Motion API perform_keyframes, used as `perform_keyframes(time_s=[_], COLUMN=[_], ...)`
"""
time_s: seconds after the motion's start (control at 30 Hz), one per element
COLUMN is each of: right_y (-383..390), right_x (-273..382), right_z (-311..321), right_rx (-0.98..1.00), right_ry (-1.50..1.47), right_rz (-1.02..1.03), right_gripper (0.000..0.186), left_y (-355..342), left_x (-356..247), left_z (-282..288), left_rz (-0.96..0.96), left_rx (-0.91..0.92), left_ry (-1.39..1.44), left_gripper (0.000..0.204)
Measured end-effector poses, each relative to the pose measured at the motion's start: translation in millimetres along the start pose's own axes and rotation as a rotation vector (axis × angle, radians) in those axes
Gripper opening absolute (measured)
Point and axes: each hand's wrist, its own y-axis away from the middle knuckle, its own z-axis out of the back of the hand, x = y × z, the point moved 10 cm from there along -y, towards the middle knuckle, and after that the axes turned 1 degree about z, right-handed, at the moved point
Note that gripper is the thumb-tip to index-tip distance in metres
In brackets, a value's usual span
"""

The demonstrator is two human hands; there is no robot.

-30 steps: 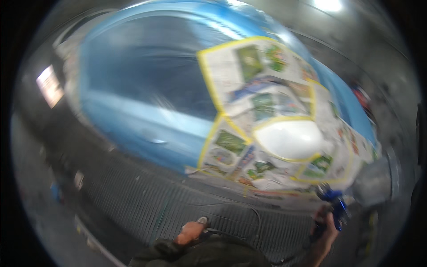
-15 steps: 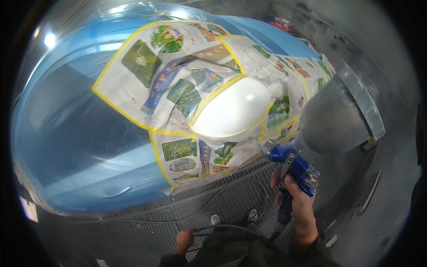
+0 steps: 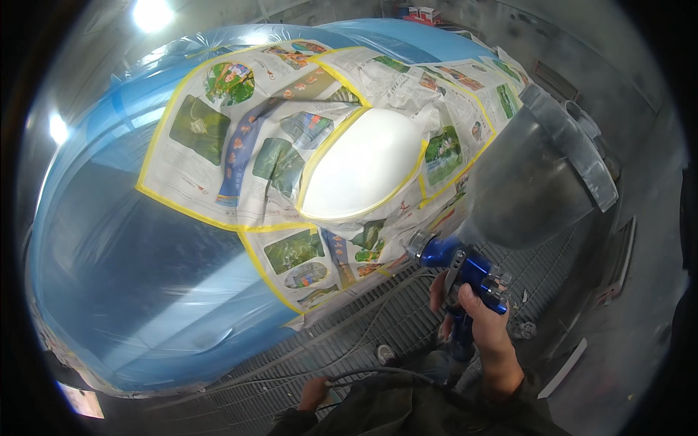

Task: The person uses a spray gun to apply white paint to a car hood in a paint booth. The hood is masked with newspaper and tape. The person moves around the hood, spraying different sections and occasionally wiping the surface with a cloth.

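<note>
My right hand (image 3: 483, 320) is wrapped round the handle of a blue spray gun (image 3: 465, 265), whose nozzle faces left toward the car. On top of the gun tilts a large, cloudy paint cup (image 3: 534, 174). Left of the nozzle, and apart from it, lies a glossy white panel (image 3: 363, 167), framed by yellow masking tape (image 3: 218, 224) and printed newspaper (image 3: 240, 138). Low in front of my body, my left hand (image 3: 314, 393) is closed round a dark air hose (image 3: 363, 373). Its fingers show only in part.
Blue-tinted plastic sheeting (image 3: 145, 269) covers the rest of the car. A metal grating (image 3: 349, 330) forms the floor, with hose lying across it. A grey wall (image 3: 582, 51) stands behind, and red and white boxes (image 3: 424, 13) sit at the far side.
My view has shifted, so the car sits further left and turned slightly. The spray gun has moved a little left with my right hand. My left hand still grips the hose.
</note>
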Motion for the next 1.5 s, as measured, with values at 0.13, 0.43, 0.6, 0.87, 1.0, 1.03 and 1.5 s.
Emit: perform_keyframes(time_s=[0.13,0.43,0.6,0.87,1.0,1.03,1.5], right_y=[3,12,15,5,-2,-3,-14], right_x=[-3,-23,-23,-27,-32,-32,-34], right_z=[-4,2,8,7,-8,-9,11], right_rx=[-0.027,-0.036,-0.059,-0.082,0.049,0.058,-0.098], right_ry=[0.006,-0.039,-0.020,0.023,0.001,0.008,0.065], right_rz=[0.002,-0.049,-0.049,-0.033,-0.062,-0.057,-0.044], right_gripper=[0.035,0.029,0.029,0.035,0.039,0.038,0.050], left_y=[3,1,-3,2,13,16,37], left_x=[14,27,18,19,20,19,-5], left_z=[-5,-17,-17,-19,-10,-9,0], left_rz=[0.024,0.111,0.042,0.000,0.043,0.068,0.207], left_rx=[-0.002,0.086,0.096,0.040,0.051,0.040,0.061], left_ry=[0.034,0.049,0.044,0.092,0.132,0.123,0.085], left_gripper=[0.027,0.027,0.025,0.024,0.026,0.026,0.029])
